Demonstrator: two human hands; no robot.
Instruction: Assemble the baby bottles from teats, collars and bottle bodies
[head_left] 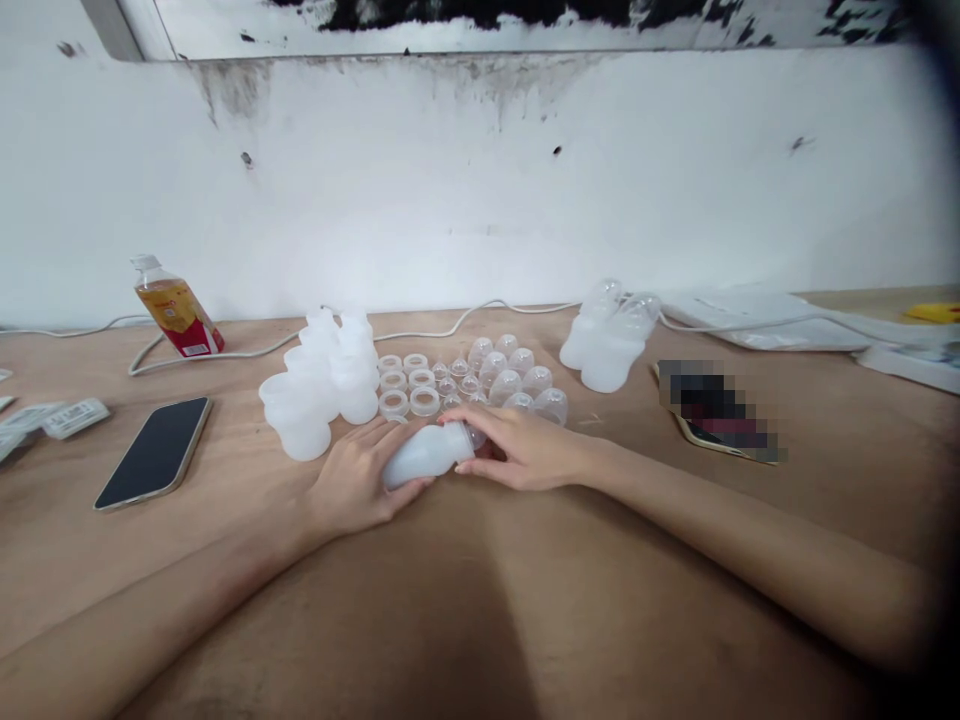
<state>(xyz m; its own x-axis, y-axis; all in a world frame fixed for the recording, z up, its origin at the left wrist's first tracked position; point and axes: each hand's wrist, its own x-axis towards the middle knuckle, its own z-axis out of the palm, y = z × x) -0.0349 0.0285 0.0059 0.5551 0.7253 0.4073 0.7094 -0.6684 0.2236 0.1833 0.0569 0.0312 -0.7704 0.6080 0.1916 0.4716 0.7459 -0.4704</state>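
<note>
A white plastic bottle (424,455) lies on its side on the wooden table (480,600), and my left hand (360,480) is wrapped around its body. My right hand (521,450) pinches the bottle's neck end, where a clear part sits under the fingers; what exactly they grip is hidden. Just beyond stand several empty white bottles (322,390), a group of white rings (409,385) and several clear dome caps (514,375).
Two finished bottles (611,335) lie at the back right. A dark phone (155,452) lies on the left, another phone (716,410) on the right. A drink bottle (176,310) leans near the wall. White cables (225,352) run along the back; packets (71,418) sit far left.
</note>
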